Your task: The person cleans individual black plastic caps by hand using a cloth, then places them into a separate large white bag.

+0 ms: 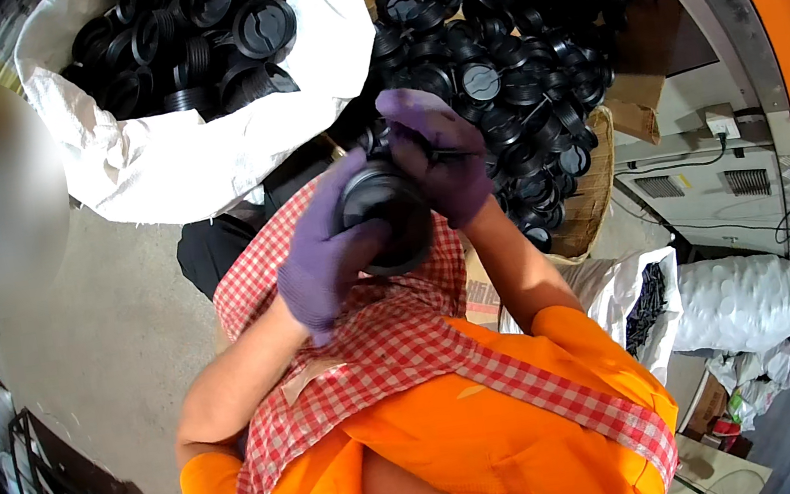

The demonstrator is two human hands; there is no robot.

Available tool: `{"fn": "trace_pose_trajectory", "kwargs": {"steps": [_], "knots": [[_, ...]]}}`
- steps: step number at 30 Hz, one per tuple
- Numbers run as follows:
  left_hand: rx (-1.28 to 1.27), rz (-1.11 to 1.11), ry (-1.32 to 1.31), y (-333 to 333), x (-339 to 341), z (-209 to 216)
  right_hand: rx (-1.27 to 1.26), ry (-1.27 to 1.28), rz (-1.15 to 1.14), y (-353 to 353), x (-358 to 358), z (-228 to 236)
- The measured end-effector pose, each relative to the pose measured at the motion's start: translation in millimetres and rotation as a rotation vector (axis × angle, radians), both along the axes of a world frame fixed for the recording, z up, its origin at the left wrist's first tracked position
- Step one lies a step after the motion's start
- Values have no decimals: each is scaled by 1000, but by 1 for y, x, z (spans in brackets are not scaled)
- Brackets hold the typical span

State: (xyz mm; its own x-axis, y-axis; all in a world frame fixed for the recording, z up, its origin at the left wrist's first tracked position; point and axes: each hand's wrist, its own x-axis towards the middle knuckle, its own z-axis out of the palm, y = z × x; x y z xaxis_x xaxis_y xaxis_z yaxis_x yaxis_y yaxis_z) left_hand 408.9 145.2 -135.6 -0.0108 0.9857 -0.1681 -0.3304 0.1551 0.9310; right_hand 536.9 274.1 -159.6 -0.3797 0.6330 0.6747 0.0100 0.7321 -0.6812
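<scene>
Orange shirt (504, 444) nearest, gloved fingers (364, 242) partly hide a black piece (393, 202).

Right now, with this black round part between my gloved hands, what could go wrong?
The black round part could slip if your left hand or right hand shifts, as the gloves may dull your feel. If dropped, it might get lost among similar pieces in the heap. Pieces near the woven basket's rim could spill.

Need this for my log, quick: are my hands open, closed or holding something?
Left hand: closed on a black round part.
Right hand: curled at the part's upper right; its exact grip cannot be told.
</scene>
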Motion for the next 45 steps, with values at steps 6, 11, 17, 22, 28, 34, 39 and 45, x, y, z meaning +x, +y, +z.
{"fn": "trace_pose_trajectory", "kwargs": {"steps": [6,11,17,22,28,34,39,45], "knots": [[503,285,1385,6,-46,84,56,-398,-418,61,20,-79],[646,627,1626,57,-98,100,-344,-1021,-406,62,30,-140],[-17,-261,784,26,-14,2,-808,-280,-448,60,78,-100],[-399,-53,-99,37,37,-39,-880,107,-314,-46,55,-69],[-504,82,-108,10,-6,-84,-42,-397,-313,-31,66,-31],[-310,-246,-72,-3,-28,-58,-402,-554,367,-38,54,-24],[162,-417,1185,-7,-21,-11,-571,-1146,459,-37,36,9],[795,-457,1093,-8,-70,59,-1445,-638,1451,5,78,4]]}}
